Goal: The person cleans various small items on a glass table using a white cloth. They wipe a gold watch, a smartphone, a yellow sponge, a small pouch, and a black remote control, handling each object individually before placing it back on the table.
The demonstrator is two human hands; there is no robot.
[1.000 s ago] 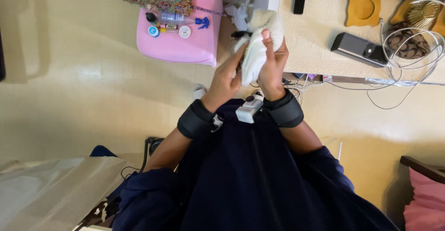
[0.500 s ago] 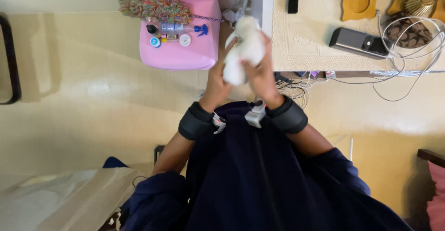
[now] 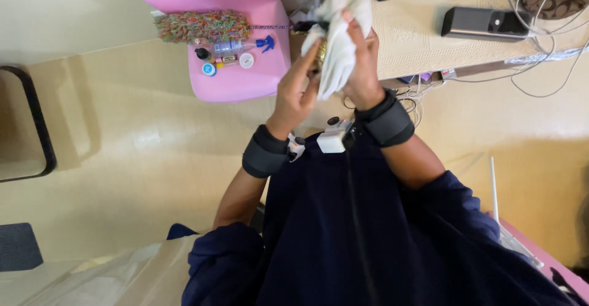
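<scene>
Right hand [image 3: 362,66] grips white cloth [image 3: 340,33] around a small brass object [image 3: 319,52]; left hand [image 3: 297,88] pinches it. Wiping step underway; next calls for rotating the object.

A lived-in home room is shown, most likely a bedroom or study corner. A cream floor [image 3: 123,134] is seen underfoot, and a pink plastic stool [image 3: 242,79] is used as a stand for small bottles [image 3: 226,48] and a multicoloured fluffy duster [image 3: 202,25]. A desk [image 3: 411,42] covered by a textured cream mat is loaded with a dark phone [image 3: 485,22] and tangled white cables [image 3: 540,54] (household clutter rather than shop or lab gear). A dark-framed piece of furniture [image 3: 37,128] is placed at the left.
</scene>
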